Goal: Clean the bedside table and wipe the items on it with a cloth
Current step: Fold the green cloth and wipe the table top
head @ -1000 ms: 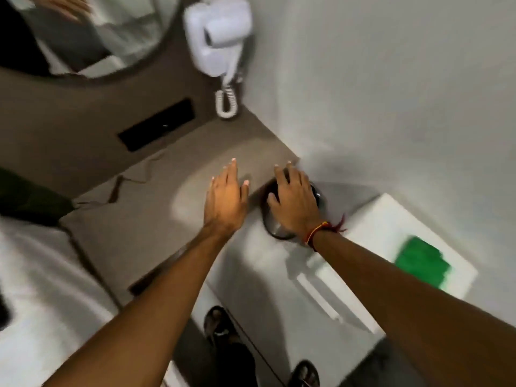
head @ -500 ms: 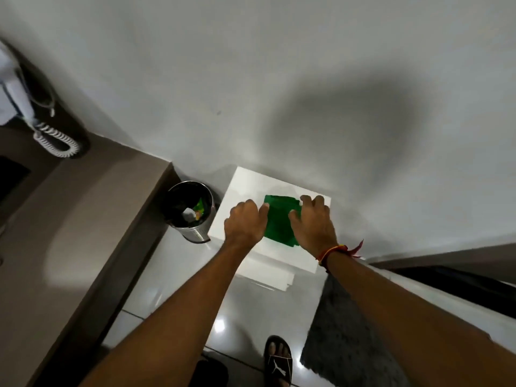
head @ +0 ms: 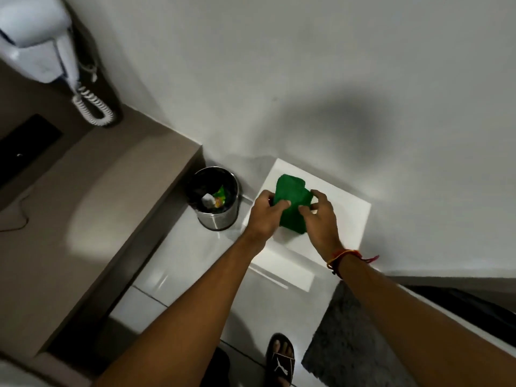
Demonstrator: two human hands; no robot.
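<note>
We stand over the white bedside table point(head: 343, 219) set against the wall, a steel waste bin point(head: 215, 202) (litter inside) just beside it. Our left hand point(head: 265, 213) and right hand point(head: 321, 216) both pinch the green cloth point(head: 291, 202), bunched above the tabletop.

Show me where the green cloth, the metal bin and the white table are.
green cloth point(head: 291, 203): head view, middle of the bunched fabric between the hands.
metal bin point(head: 219, 219): head view, shiny outer wall near the base.
white table point(head: 349, 216): head view, bare top surface right of the cloth.
</note>
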